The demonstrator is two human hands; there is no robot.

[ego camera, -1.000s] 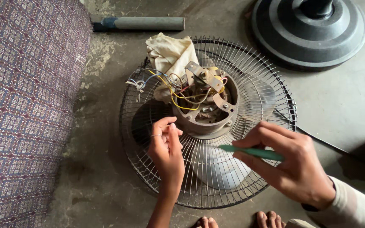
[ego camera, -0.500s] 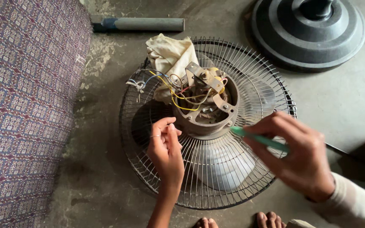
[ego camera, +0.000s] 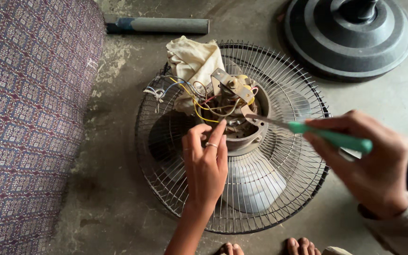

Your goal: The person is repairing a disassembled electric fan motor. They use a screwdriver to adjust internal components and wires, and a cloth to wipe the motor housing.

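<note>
Green screwdriver (ego camera: 329, 137) pinched in right hand (ego camera: 374, 170); left hand (ego camera: 206, 163), loosely curled, touches motor (ego camera: 234, 120).

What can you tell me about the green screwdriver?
The screwdriver has a smooth green handle, plastic by its look, and a thin grey metal shaft. The right hand pinches the handle, holding it nearly level. Its tip reaches left into the open fan motor, which sits on the round wire guard.

No packages, labels, signs or screens anywhere in view here, from twelve o'clock right round to six; nothing printed or lit shows on the floor or among the things lying there.
</note>
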